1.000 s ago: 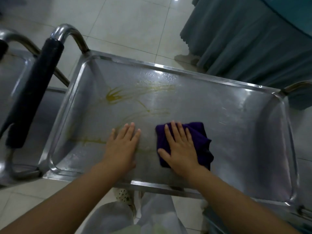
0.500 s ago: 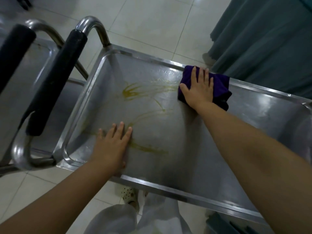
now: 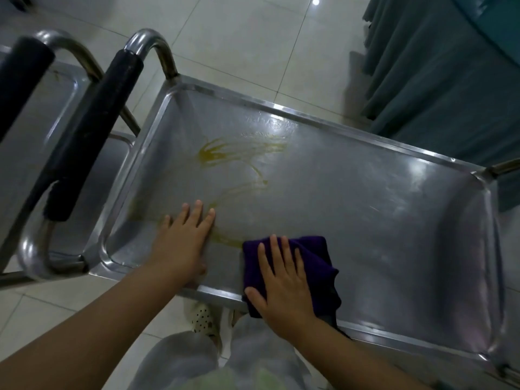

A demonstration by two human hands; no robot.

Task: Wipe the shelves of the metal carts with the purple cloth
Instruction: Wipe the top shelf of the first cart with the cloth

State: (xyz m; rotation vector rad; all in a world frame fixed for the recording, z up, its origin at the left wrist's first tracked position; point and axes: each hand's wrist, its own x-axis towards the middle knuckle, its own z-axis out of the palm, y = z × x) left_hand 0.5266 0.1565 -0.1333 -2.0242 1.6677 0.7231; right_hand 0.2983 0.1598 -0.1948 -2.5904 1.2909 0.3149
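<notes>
Right hand (image 3: 284, 288) flat on purple cloth (image 3: 315, 254)

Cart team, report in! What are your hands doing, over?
Right hand flat on purple cloth, near edge of shelf. Left hand flat on bare metal. Yellow smears unwiped. Nothing in the way.

The shelf (image 3: 365, 220) is brushed metal, shiny with glare spots along its far edge and smeared with yellowish streaks (image 3: 225, 153) toward the left end. The cloth (image 3: 315, 257) looks soft, matt purple. Handle (image 3: 84, 136) has matt black foam over polished tube. Floor tiles (image 3: 239, 38) are glossy.
</notes>
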